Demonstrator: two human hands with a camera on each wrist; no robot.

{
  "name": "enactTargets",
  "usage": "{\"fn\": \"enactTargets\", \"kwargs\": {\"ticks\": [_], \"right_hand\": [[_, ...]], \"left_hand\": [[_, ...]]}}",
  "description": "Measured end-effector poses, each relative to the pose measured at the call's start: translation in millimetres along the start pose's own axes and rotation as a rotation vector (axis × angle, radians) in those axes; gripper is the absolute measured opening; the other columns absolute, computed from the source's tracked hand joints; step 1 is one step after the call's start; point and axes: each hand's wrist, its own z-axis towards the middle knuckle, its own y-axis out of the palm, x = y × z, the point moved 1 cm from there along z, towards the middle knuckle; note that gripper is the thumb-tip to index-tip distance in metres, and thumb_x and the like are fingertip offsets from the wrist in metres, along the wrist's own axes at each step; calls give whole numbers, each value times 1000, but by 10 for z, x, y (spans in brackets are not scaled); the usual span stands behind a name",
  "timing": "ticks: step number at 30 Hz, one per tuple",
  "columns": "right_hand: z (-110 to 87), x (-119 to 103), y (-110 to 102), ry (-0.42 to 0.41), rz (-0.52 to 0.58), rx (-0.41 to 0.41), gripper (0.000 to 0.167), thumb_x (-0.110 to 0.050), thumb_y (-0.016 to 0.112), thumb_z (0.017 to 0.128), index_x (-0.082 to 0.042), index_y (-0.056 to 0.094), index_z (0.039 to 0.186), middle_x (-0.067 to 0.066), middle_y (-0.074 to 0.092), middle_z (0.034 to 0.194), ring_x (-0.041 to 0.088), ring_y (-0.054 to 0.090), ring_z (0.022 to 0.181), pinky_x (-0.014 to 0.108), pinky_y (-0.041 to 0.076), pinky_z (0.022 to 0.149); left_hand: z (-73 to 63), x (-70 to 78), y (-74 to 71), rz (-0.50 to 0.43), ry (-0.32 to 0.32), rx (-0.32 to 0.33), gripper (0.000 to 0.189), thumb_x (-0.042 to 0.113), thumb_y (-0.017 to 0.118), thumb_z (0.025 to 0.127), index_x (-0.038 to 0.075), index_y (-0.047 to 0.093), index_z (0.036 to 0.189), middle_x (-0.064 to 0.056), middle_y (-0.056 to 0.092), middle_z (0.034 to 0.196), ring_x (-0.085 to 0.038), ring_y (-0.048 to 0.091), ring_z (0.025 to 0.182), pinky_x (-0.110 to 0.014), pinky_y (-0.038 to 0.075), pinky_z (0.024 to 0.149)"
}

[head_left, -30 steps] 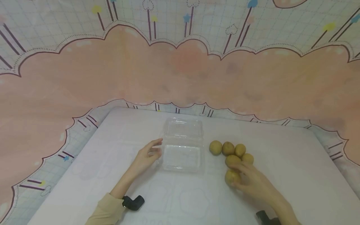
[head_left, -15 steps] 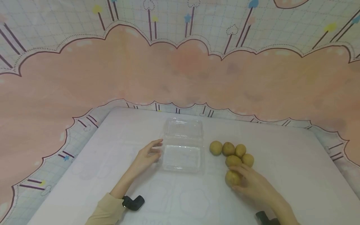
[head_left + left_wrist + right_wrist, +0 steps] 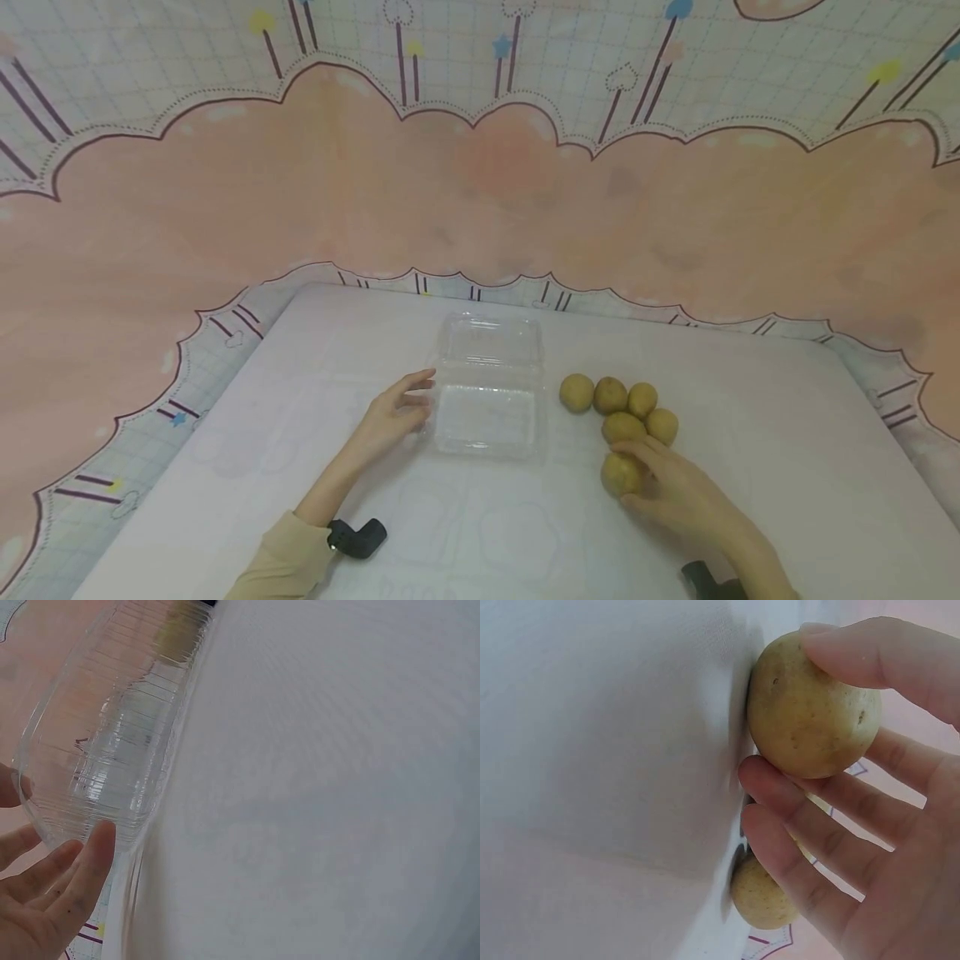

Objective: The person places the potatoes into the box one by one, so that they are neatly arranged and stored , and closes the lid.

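Observation:
My right hand (image 3: 678,496) holds a small round yellow potato (image 3: 810,712), thumb on one side and fingers on the other, low at the white tabletop. In the head view this potato is the nearest of the group, with another potato (image 3: 623,428) just beyond the fingertips. At the middle of the table lies a clear plastic clamshell box (image 3: 486,421), its lid (image 3: 491,340) folded back on the far side. My left hand (image 3: 390,417) rests at the box's left edge, its fingers loosely spread. In the left wrist view, the fingertips meet the ribbed plastic wall.
Several more potatoes (image 3: 577,392) sit in a loose cluster right of the box. All stand on a white-covered table (image 3: 300,350). Behind it hangs a patterned pink and white backdrop (image 3: 480,208). A black wrist camera mount (image 3: 358,539) juts out from my left wrist.
My right fingers have drawn back slightly from the potato behind and settled around the nearest one. My left hand and the box have stayed put.

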Motion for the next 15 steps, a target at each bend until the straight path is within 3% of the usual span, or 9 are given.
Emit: {"fn": "enactTargets", "kwargs": {"ticks": [15], "right_hand": [[-1, -13, 1, -6, -5, 9, 57, -23, 78, 75, -18, 57, 127, 3, 60, 126, 28, 61, 112, 51, 52, 92]], "left_hand": [[-5, 4, -4, -11, -3, 1, 57, 4, 56, 90, 7, 41, 144, -24, 47, 141, -43, 51, 124, -36, 59, 83]]}}
